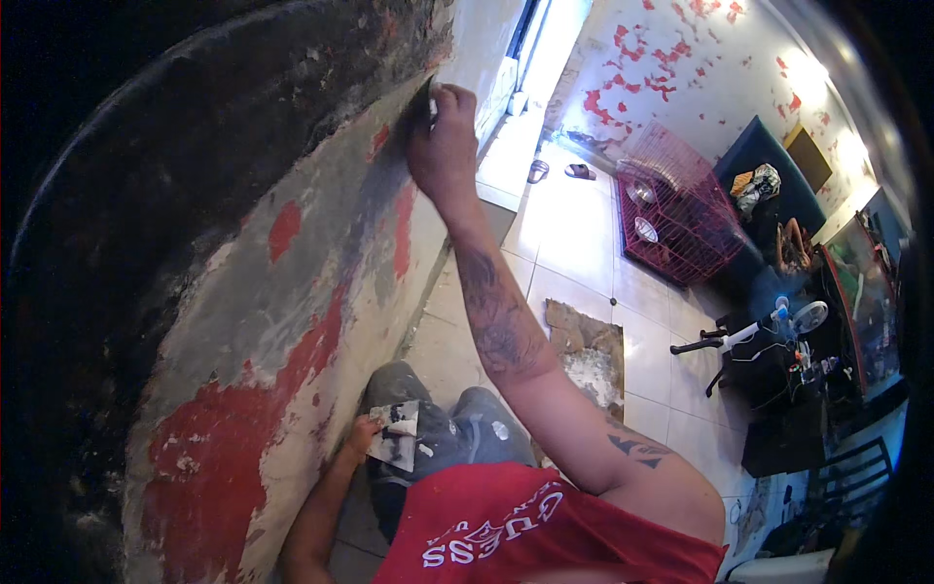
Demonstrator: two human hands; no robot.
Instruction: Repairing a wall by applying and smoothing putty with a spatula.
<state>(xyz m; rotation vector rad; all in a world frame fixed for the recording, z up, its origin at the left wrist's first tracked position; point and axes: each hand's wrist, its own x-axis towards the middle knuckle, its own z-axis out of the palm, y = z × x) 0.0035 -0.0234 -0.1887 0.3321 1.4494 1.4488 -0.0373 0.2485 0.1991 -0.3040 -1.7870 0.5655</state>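
Observation:
My right hand (443,141) is closed round a small pale tool (433,107), mostly hidden by my fingers, high against the patchy wall (302,234). The wall shows grey filler, flaking red paint and a dark upper band (146,107). Low beside the wall, my left hand (366,430) grips a flat square plate (399,450) smeared with dark and white material, over my grey, white-spotted trousers (457,423). My tattooed right arm stretches up from the lower right.
A pink wire cage (671,224), a pair of sandals (581,171), a dark padded piece of furniture (778,156) and a standing fan (808,316) are on the right. A stained mat (589,355) lies on the tiled floor (564,234). A bright doorway (540,63) is at the top.

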